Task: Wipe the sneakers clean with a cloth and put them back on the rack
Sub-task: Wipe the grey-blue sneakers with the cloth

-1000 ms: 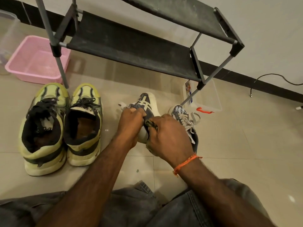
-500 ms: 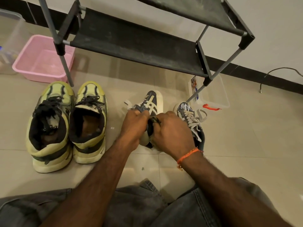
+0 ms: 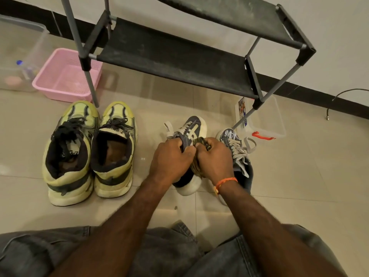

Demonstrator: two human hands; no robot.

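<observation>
Two bare hands meet over a navy-and-white sneaker (image 3: pixel 191 134) on the tiled floor (image 3: pixel 299 176). Left hand (image 3: pixel 171 158) grips its upper, fingers curled; right hand (image 3: pixel 215 156), with an orange wrist thread (image 3: pixel 225 181), clenches an olive cloth (image 3: pixel 196 166) against it. Touching the sneaker's right side lies its mate (image 3: pixel 237 154). Left of the sneaker stand two yellow-green sneakers (image 3: pixel 89 150). Beyond it rises a black shoe rack (image 3: pixel 171 56), with a pink basket (image 3: pixel 65 76) far left.

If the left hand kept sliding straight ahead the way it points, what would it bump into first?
Probably the toe of the navy sneaker that the left hand already grips; beyond it, bare floor under the rack. Depth is uncertain.
</observation>
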